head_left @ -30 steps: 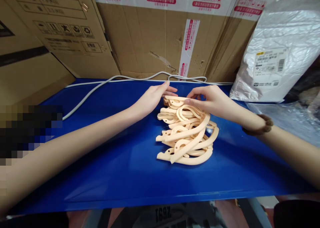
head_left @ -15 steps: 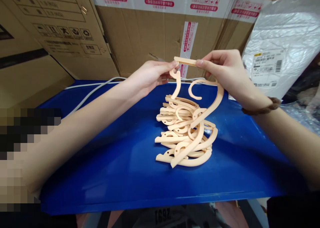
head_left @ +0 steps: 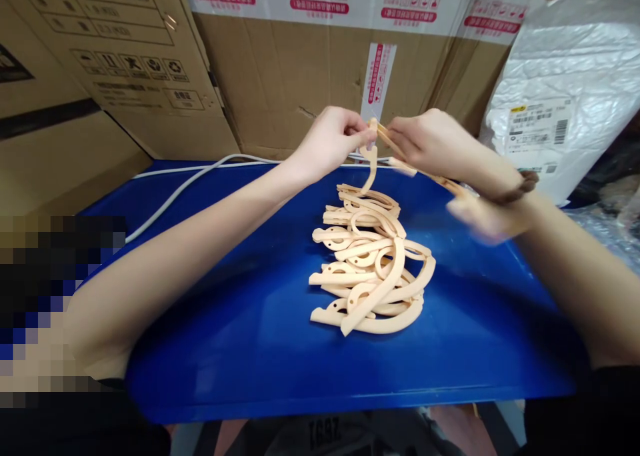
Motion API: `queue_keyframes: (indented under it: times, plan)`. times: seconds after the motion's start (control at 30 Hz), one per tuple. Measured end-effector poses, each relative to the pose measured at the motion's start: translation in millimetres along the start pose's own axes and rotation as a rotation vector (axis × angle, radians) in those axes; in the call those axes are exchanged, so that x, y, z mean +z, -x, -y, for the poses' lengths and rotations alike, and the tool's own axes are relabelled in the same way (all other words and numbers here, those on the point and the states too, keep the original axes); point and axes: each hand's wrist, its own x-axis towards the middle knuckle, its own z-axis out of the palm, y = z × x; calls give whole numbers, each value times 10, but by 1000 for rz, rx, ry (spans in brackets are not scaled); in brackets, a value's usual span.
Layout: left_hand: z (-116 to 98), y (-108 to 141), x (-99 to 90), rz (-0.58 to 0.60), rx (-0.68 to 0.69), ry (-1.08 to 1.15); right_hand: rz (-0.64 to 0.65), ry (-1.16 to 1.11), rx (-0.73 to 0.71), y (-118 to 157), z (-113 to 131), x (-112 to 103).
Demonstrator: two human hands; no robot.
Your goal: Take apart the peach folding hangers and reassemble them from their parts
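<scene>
My left hand (head_left: 333, 139) pinches a beige plastic folding hanger (head_left: 371, 169) between thumb and fingers, a curved piece of it hanging down. Close on its right, my right hand (head_left: 425, 141) grips a thin beige arm that reaches toward the left fingertips. Motion smears this hand, and its fingertips are partly hidden. A blurred beige piece (head_left: 483, 216) swings out below the right wrist; whether it joins the held hanger I cannot tell. Underneath, a pile of similar folded hangers (head_left: 397, 269) lies on the blue tabletop (head_left: 240, 336).
Cardboard boxes (head_left: 280, 69) wall off the back and left. A white cable (head_left: 175, 206) runs along the table's rear edge. At the back right leans a silvery bubble mailer (head_left: 575, 76) with a label, and clear plastic wrap (head_left: 605, 233) lies beside it.
Both hands have come closer together, the left moving right and up. The held arm has tilted down to the right. The piece hanging from my right hand has swung rightward off the pile.
</scene>
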Motion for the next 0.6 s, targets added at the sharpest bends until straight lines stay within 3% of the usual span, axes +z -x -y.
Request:
queue_keyframes:
  times: [0.13,0.23,0.33,0.43,0.5,0.6]
  plan:
    - [70,-31,-185,-69,53,-202,51,-470,166,-1,-174,-3]
    - [305,-74,-415,-17,-119,-337,-14,-767,275,10,-348,3]
    - [660,-69,-629,54,-262,-553,-81,-888,248,37,-463,22]
    - [945,-13,-763,72,-300,-701,-91,-981,278,63,-487,61]
    - [1028,23,-800,23,-279,-737,-123,-1052,308,62,-475,101]
    - [978,27,-747,-60,-200,-751,-250,-1086,362,5,-481,179]
